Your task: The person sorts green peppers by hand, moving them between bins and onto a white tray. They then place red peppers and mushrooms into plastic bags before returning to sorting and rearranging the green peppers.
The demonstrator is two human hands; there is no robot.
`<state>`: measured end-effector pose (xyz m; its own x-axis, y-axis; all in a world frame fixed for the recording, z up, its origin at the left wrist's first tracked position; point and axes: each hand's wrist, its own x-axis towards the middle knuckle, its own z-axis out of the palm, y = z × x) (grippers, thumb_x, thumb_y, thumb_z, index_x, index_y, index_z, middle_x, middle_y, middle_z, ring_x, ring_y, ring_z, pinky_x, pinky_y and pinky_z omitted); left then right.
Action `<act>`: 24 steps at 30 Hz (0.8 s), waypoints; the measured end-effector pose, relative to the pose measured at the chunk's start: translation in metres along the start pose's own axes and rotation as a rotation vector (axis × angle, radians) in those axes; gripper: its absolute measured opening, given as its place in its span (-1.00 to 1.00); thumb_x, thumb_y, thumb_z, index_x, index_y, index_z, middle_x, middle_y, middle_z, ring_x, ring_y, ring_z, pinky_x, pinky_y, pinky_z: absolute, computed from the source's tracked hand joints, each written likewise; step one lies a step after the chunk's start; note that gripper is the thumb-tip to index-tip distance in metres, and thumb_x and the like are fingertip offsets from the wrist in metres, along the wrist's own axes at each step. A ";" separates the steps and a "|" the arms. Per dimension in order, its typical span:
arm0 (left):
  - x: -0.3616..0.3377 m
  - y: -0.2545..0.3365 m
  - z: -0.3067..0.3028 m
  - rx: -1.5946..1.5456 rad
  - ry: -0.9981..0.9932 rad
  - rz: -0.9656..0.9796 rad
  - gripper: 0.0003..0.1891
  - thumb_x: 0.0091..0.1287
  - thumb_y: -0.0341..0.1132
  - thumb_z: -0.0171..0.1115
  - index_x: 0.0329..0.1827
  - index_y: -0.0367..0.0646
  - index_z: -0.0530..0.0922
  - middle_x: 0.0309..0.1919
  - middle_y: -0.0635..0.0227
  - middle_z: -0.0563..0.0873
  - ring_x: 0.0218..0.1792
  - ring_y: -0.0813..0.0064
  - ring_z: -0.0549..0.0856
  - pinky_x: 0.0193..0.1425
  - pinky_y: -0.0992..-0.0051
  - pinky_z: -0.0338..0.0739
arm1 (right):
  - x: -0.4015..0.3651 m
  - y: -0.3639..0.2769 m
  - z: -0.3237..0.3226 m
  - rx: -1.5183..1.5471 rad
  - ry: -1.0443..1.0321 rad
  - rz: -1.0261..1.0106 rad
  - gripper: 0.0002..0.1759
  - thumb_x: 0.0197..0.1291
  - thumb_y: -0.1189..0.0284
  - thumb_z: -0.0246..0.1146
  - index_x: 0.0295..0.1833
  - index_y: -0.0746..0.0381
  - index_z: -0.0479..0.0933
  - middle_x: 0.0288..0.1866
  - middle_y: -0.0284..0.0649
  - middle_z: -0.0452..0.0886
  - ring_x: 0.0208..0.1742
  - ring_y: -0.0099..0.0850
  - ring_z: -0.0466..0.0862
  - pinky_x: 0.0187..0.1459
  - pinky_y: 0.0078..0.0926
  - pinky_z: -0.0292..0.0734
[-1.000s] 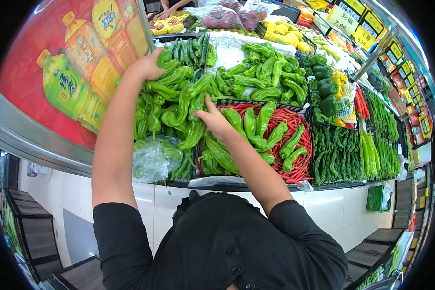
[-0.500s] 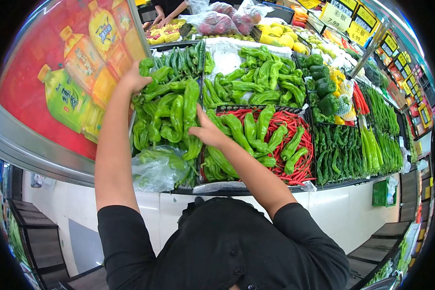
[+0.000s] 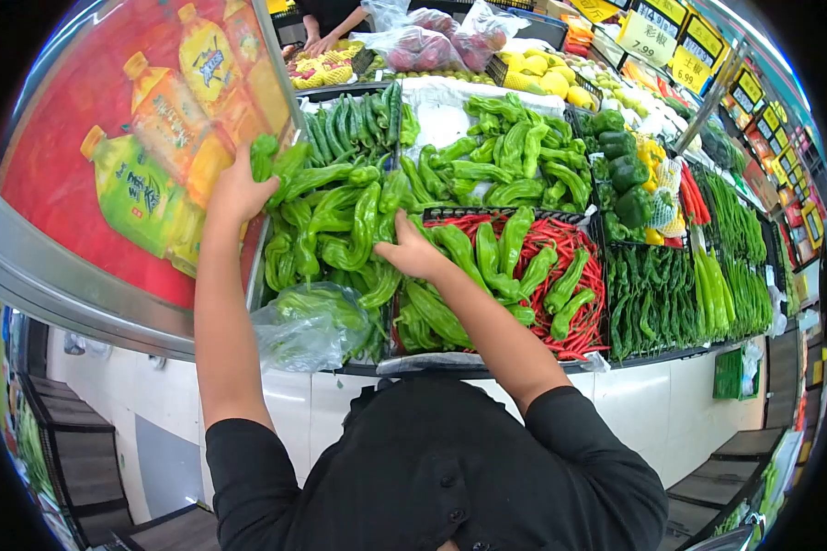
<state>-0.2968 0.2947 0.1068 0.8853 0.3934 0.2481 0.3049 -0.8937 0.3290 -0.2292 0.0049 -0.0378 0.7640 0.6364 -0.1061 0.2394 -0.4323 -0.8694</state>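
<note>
A heap of long green peppers (image 3: 326, 216) lies in the left front crate, with my two hands on its opposite sides. My left hand (image 3: 241, 188) curves round peppers at the heap's left edge, beside the poster panel, thumb apart from the fingers. On the right side, my right hand (image 3: 412, 252) cups peppers, its thumb lying over them and some fingers hidden below. A clear plastic bag (image 3: 308, 326) with green peppers inside rests at the near edge of the heap. To the right, more green peppers (image 3: 499, 257) lie on thin red chillies (image 3: 574, 308).
Behind are dark green chillies (image 3: 354, 124) and another crate of green peppers (image 3: 515, 151). A slanted drinks poster (image 3: 156, 138) borders the left. Bell peppers (image 3: 627, 172) and green beans (image 3: 648, 298) lie right. Another person's hands (image 3: 320, 43) are at the back.
The view has shifted slightly. My left hand has come back towards me and left, widening the space between my hands. Peppers by my right hand have settled lower into the heap.
</note>
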 end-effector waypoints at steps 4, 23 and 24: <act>-0.015 0.005 0.001 0.031 -0.052 -0.093 -0.05 0.22 -0.02 0.39 0.57 -0.27 0.13 0.18 -0.30 0.60 0.18 -0.19 0.65 0.27 0.10 0.56 | -0.001 -0.002 -0.006 -0.079 -0.001 -0.019 0.23 0.19 0.03 0.28 0.58 0.66 -0.25 0.63 0.41 0.00 0.67 0.11 0.07 0.64 -0.29 0.01; -0.061 -0.006 0.029 0.187 0.264 0.222 -0.16 0.23 -0.21 0.42 0.55 -0.25 0.23 0.41 -0.12 0.38 0.40 -0.14 0.39 0.46 0.06 0.33 | -0.026 0.002 -0.037 -0.251 -0.060 -0.087 -0.19 0.24 0.01 0.30 0.25 0.57 0.41 0.12 0.36 0.61 0.19 0.15 0.63 0.26 -0.10 0.50; -0.063 -0.005 0.029 0.222 0.282 0.229 -0.17 0.23 -0.21 0.42 0.54 -0.25 0.24 0.42 -0.11 0.38 0.42 -0.12 0.38 0.47 0.06 0.32 | -0.027 0.002 -0.041 -0.240 -0.082 -0.088 -0.23 0.24 0.00 0.29 0.20 0.55 0.46 0.08 0.35 0.64 0.15 0.15 0.65 0.23 -0.09 0.52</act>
<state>-0.3440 0.2676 0.0627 0.8174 0.1957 0.5418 0.2073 -0.9775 0.0403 -0.2251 -0.0391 -0.0169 0.6852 0.7237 -0.0823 0.4452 -0.5056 -0.7390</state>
